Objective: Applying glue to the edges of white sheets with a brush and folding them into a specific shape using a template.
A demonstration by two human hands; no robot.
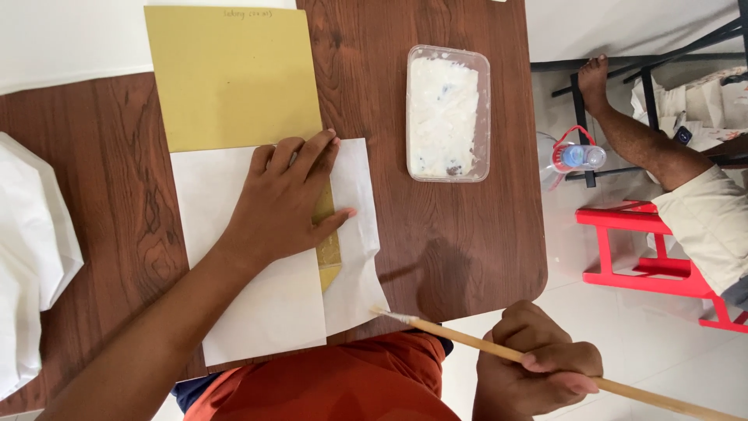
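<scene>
My left hand (284, 203) lies flat, fingers spread, on a folded white paper sheet (249, 296) that wraps a gold-yellow card (234, 78) on the brown wooden table (460, 234). A strip of the gold card shows between the two white flaps under my thumb. My right hand (538, 366) is closed around a thin wooden brush (545, 366) held off the table's near edge; its white-tipped bristles point at the lower right corner of the white paper. A clear plastic tub (448, 113) of white paste sits on the table to the right of the paper.
A stack of white paper (31, 249) lies at the table's left edge. Right of the table, another person's bare leg (639, 140) rests near a red stool (647, 249) and a plastic bottle (576, 156). My orange clothing (335, 382) shows below.
</scene>
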